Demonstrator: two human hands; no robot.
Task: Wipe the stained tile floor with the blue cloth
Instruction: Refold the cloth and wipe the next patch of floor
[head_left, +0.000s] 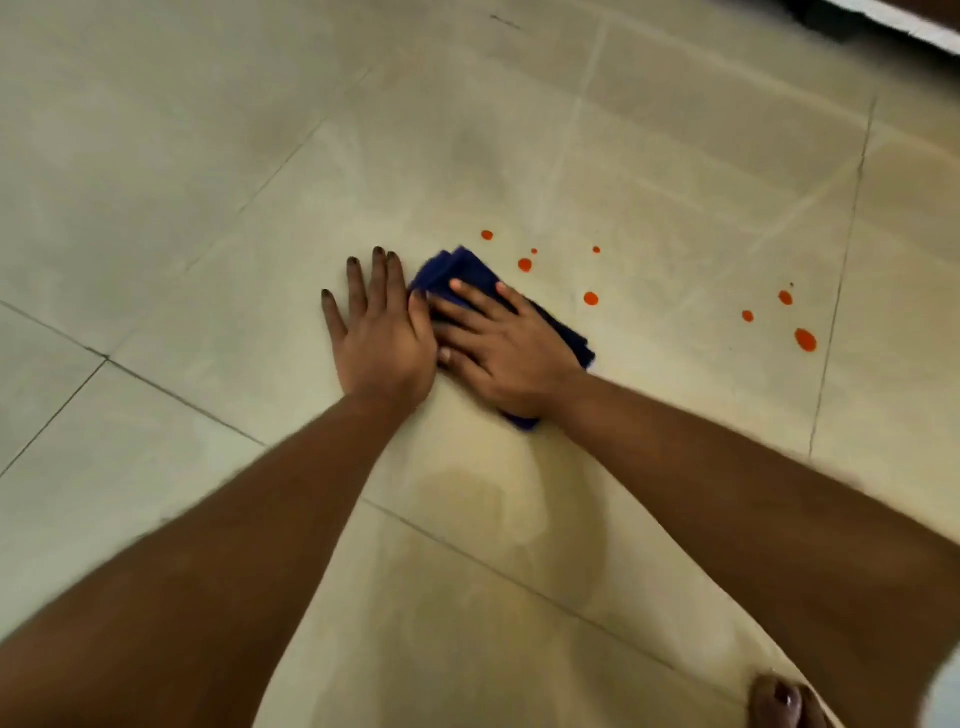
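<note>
Blue cloth (451, 270), folded into a thick pad, lies on the pale tile floor (208, 208) under a person's right hand (506, 345), which presses it flat with fingers straight and slightly spread, pointing up and to the left in the head camera's view; only the cloth's far corner, right edge and a near corner show past the hand. Left hand (382, 332) rests palm-down on the bare tile just beside the cloth, fingers spread, its thumb side touching the right hand's fingertips, apparently as a brace. Orange-red drops (591, 299) dot the tile to the right of the cloth, the nearest cluster close to its far corner, while a second group with the largest drop (805, 340) sits well apart, near a grout line (836, 322). None of the visible drops looks smeared, so most of the wiping appears to lie ahead. Done well, the next stroke would likely sweep rightward with even palm pressure, gathering each drop into the fold without dragging it across the tile, then turning to a fresh face of the cloth before the farther group. A faint yellowish patch (467, 499) shows on the tile nearer the person, between the forearms, and may need a pass too. Toes of a bare foot (779, 699) show at the bottom right.
</note>
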